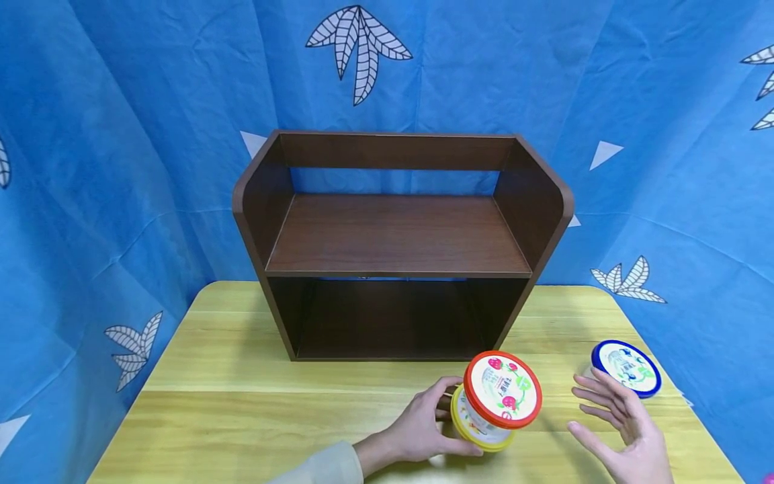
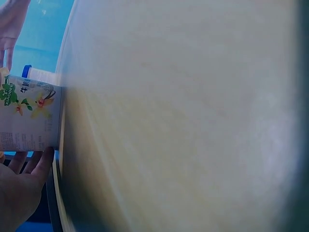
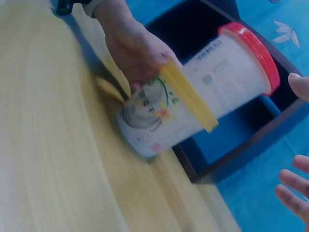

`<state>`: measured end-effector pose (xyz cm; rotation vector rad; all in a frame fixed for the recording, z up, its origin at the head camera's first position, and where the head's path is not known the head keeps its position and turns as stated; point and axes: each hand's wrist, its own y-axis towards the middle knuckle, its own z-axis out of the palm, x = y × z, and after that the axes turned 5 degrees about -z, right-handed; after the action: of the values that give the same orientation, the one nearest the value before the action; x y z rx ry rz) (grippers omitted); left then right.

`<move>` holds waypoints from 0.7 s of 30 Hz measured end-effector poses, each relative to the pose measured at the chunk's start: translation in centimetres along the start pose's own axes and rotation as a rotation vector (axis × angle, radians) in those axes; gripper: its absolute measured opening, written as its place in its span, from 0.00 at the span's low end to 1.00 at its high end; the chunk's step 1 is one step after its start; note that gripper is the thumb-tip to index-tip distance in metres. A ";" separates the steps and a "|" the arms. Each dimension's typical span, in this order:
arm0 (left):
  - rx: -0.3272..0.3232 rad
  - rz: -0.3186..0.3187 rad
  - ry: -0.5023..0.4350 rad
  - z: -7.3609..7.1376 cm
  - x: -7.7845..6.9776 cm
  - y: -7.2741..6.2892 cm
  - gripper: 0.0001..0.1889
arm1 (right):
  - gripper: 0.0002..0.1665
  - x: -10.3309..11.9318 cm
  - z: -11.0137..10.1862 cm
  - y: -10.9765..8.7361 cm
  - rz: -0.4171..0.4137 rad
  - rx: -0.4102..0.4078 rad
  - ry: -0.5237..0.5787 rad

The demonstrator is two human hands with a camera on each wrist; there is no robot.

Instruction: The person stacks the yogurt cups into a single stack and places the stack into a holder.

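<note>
A paper tub with a yellow lid (image 1: 491,445) is gripped low on its side by my left hand (image 1: 418,425), the thumb in front and the fingers behind. On its lid stands a second tub with a red lid (image 1: 503,390), printed with red berries. In the right wrist view the yellow-lidded tub (image 3: 149,113) shows flower prints, and the left hand (image 3: 140,50) wraps its far side. My right hand (image 1: 629,427) holds nothing, its fingers spread and loosely bent. Just beyond it sits a tub with a blue lid (image 1: 626,368), partly behind the fingers.
A dark brown two-tier shelf (image 1: 399,232) stands at the back of the wooden table (image 1: 242,417). Its lower compartment (image 1: 390,319) lies behind the stacked tubs. Blue patterned cloth (image 1: 121,168) hangs behind and at both sides.
</note>
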<state>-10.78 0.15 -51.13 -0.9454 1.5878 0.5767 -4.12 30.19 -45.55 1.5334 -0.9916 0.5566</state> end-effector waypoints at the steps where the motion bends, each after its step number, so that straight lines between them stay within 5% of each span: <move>1: 0.000 -0.001 0.000 0.0 0.0 0.0 0.44 | 0.52 -0.1 -0.2 0.0 0.002 -0.011 0.011; 15: 0.003 -0.021 -0.001 0.0 -0.1 -0.1 0.44 | 0.50 -0.7 -3.0 -0.2 0.147 -0.254 0.017; 21: 0.004 -0.023 -0.012 0.0 -0.2 -0.1 0.44 | 0.47 -0.9 -3.9 0.3 0.256 -0.402 -0.132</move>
<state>-10.72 0.14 -50.97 -0.9546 1.5656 0.5625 -4.09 34.22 -45.23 1.1033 -1.3244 0.4045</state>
